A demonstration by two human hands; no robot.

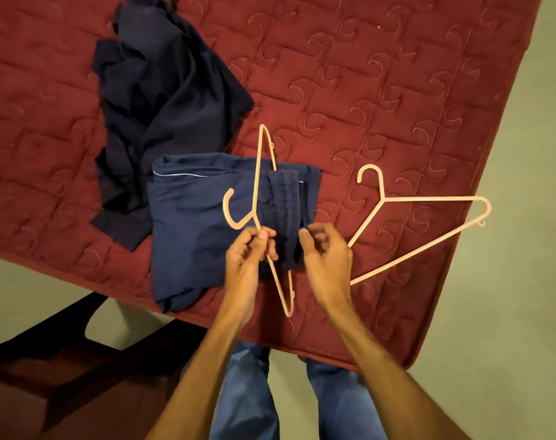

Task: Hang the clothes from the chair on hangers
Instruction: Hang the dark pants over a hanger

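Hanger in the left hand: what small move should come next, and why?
Probably the right hand should draw the blue trousers further over the hanger bar. The left hand grips the hanger at its neck, a folded end of the trousers appears draped over the bar, and the right hand's curled fingers are at that cloth.

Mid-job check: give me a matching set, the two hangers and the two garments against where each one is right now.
Things:
1. held hanger
2. spare hanger
3. folded blue garment
4. crumpled dark garment

Places:
A. flat near the mattress edge, under a hanger
B. gripped at the neck by the left hand
C. heaped toward the mattress's far left
D. lying on bare mattress, right of both hands

Pairs: 1-B, 2-D, 3-A, 4-C
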